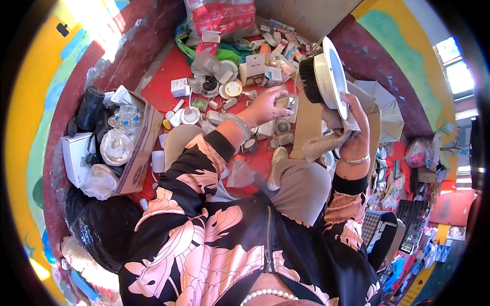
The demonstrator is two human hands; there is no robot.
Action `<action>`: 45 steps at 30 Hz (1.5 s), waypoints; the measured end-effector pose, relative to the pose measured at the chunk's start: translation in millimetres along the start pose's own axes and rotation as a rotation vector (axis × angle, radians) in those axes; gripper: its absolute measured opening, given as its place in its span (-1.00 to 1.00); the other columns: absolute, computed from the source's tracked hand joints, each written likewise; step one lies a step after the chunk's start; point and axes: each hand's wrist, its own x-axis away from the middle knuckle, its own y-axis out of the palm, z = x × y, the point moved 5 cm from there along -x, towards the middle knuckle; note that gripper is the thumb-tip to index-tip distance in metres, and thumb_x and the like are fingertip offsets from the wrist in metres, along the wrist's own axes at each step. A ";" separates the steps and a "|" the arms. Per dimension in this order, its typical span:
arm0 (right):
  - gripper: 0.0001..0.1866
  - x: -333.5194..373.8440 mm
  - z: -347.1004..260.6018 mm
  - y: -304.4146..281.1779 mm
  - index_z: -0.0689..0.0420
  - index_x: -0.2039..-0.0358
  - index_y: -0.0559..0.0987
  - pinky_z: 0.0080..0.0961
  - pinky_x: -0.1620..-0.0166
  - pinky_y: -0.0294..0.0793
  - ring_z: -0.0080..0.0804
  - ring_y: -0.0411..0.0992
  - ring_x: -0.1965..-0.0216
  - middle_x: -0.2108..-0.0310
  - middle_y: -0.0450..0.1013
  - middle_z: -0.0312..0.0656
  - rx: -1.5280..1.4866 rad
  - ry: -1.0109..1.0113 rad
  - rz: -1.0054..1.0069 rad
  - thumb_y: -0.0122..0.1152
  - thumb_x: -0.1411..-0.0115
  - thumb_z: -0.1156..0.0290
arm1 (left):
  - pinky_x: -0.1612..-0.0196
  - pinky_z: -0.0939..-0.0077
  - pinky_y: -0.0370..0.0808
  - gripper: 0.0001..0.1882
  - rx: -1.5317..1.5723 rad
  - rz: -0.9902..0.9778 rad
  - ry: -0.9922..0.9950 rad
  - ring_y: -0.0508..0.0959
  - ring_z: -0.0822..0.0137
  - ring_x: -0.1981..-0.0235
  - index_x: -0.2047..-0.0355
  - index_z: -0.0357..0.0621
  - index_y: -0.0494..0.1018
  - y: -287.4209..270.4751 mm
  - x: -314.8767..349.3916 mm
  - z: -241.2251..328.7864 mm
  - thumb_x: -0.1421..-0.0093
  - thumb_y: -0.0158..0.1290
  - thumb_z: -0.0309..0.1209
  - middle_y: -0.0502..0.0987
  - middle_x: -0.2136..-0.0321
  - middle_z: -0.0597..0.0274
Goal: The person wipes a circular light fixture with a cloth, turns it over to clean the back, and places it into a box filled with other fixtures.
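Note:
My right hand [357, 120] grips the rim of a large round downlight [320, 76], its white face turned to the right and its black finned heat sink to the left. A greyish-brown cloth [324, 147] hangs from the same hand, bunched under the lamp. My left hand [268, 106] reaches over a heap of small lamps and boxes, fingers apart and nothing seen in them. Just below it lie several small light fittings [282, 125]. An open cardboard box [309, 125] stands between my hands, partly behind the lamp and cloth.
At left, a carton [140, 148] is packed with lamps and a dark cylinder [91, 104]. Small boxes [255, 69] and round lights [233, 88] cover the red floor cloth ahead. A silvery umbrella-like thing [385, 109] is at right; a black plastic bag [97, 224] lies at lower left.

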 end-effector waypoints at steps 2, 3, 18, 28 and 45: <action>-0.73 5.9 -3.9 5.8 0.20 0.33 0.51 -0.79 0.71 0.09 -0.66 0.26 0.72 0.54 0.47 -0.19 -0.016 0.003 -0.006 0.09 -0.09 0.24 | -0.02 0.43 0.33 -0.50 0.073 0.021 -0.014 0.36 0.29 0.02 0.03 -0.29 0.34 -0.5 -0.2 7.8 -0.04 0.17 -0.34 0.34 0.02 0.00; -0.73 6.6 -5.6 6.7 0.20 0.32 0.49 -0.80 0.72 0.10 -0.67 0.28 0.71 0.54 0.47 -0.19 -0.014 -0.004 -0.031 0.08 -0.10 0.24 | -0.01 0.45 0.33 -0.56 0.137 -0.008 -0.051 0.36 0.29 0.02 0.07 -0.29 0.37 -2.5 -1.9 11.9 -0.07 0.14 -0.34 0.35 0.03 0.00; -0.73 -49.8 46.5 31.9 0.31 0.17 0.46 -0.66 0.28 0.39 -0.56 0.41 0.36 0.32 0.46 -0.22 0.037 -0.132 -0.168 0.05 -0.09 0.50 | 0.10 0.46 0.33 -0.42 1.306 0.157 -0.302 0.40 0.35 0.18 -0.02 -0.18 0.18 -68.3 8.2 66.2 -0.09 0.07 -0.12 0.38 0.17 0.20; -0.73 -71.5 103.1 27.1 0.32 0.20 0.48 -0.67 0.27 0.37 -0.57 0.40 0.33 0.31 0.45 -0.23 -0.013 -0.059 -0.168 0.09 -0.10 0.45 | -0.01 0.45 0.31 -0.36 1.099 0.109 -0.286 0.41 0.35 0.06 -0.05 -0.20 0.21 -46.9 9.5 67.1 0.06 0.18 -0.41 0.42 0.10 0.21; -0.64 -81.7 58.6 9.0 0.35 0.04 0.38 -0.54 0.07 0.42 -0.37 0.42 0.14 0.12 0.41 -0.08 -0.376 -0.253 -0.229 -0.11 -0.11 0.68 | 0.01 0.40 0.37 -0.51 1.073 0.187 -0.418 0.43 0.36 0.08 0.01 -0.16 0.28 -45.8 34.0 49.5 -0.07 0.05 -0.25 0.42 0.13 0.21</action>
